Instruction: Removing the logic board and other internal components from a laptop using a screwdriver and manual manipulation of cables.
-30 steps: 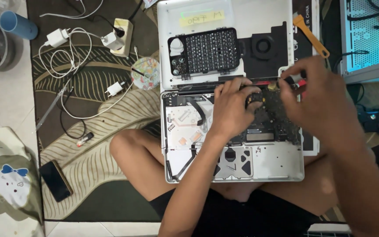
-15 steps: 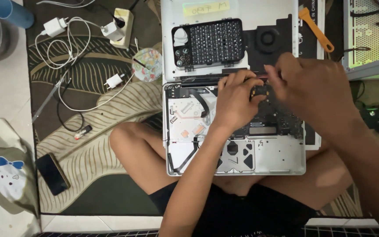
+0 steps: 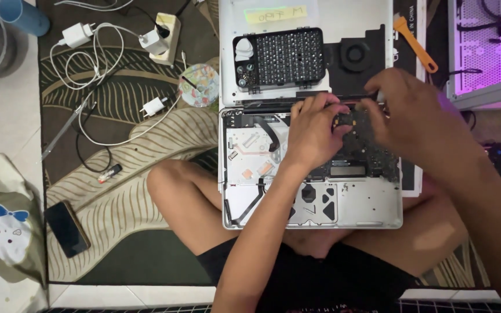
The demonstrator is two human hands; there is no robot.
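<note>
Aluminium laptop chassis (image 3: 372,211) lay opened, bottom cover and fan (image 3: 355,56) already out; left hand (image 3: 311,130) and right hand (image 3: 413,119) pinched the dark logic board (image 3: 358,152) between closed fingertips, board seemingly not yet freed.

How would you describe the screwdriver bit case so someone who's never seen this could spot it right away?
Start at the opened laptop on the person's lap, then look just beyond it to the pale panel lying flat on the rug. The bit case is the black rectangular tray on that panel, left of the round black fan, packed with rows of small metal bits.
</note>
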